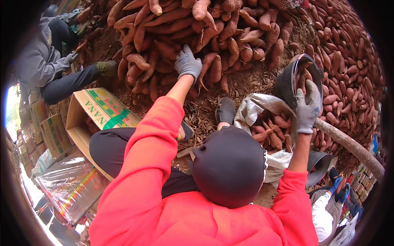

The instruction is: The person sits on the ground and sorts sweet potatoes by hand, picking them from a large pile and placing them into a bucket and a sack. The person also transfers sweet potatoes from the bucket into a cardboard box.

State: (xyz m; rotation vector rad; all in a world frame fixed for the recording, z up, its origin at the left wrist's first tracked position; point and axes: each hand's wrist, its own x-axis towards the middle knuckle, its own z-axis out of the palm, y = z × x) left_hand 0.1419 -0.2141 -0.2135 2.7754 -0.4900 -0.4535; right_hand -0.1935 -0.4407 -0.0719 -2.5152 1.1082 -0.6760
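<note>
A large heap of reddish sweet potatoes (172, 18) lies on the ground before me. Over its near side reaches my left hand (188, 63), in a grey glove, with thumb and forefinger apart and nothing seen in its grasp. My right hand (308, 106), gloved too, is at the mouth of a black bucket (284, 81). Its thumb and fingers close around a sweet potato (304, 77) there, partly hidden by the glove. Just below the bucket, a white woven sack (254, 107) gapes around several sweet potatoes (275, 132).
An open cardboard carton (106, 106) stands by my left leg. A pole (347, 144) slants across the right, before a wider spread of sweet potatoes (347, 77). Another bucket (318, 164) lies tipped. Co-workers sit at the left (43, 58) and lower right (323, 212).
</note>
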